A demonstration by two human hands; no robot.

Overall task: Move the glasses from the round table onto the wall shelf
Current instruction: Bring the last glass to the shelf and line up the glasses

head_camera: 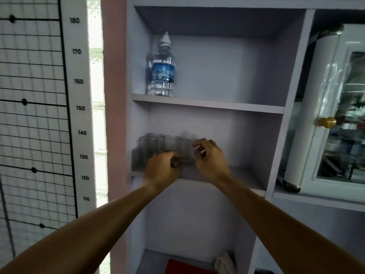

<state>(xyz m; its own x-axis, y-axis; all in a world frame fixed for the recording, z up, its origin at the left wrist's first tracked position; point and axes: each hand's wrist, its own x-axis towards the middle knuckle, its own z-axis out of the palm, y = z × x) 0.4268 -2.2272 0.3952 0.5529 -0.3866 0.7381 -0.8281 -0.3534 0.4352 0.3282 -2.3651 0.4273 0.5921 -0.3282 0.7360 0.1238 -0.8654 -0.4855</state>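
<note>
Several clear glasses stand together at the left of the middle wall shelf (243, 175): one in front at the left (148, 149), one behind it (156, 138), one in the middle (171, 145). A further, blurred glass (187, 150) is at the right of the group. My left hand (163, 169) is curled low in front, its fingers closed at the base of that blurred glass. My right hand (212, 160) is just to the right of it, fingers spread and bent, holding nothing. The round table is out of view.
A water bottle (163, 70) stands on the shelf above, at its left. A glass-doored cabinet with a gold knob (326, 122) is at the right. Below, a red object (185, 266) and a white cloth (224, 263) lie on the lower shelf. A height chart (79, 107) hangs at the left.
</note>
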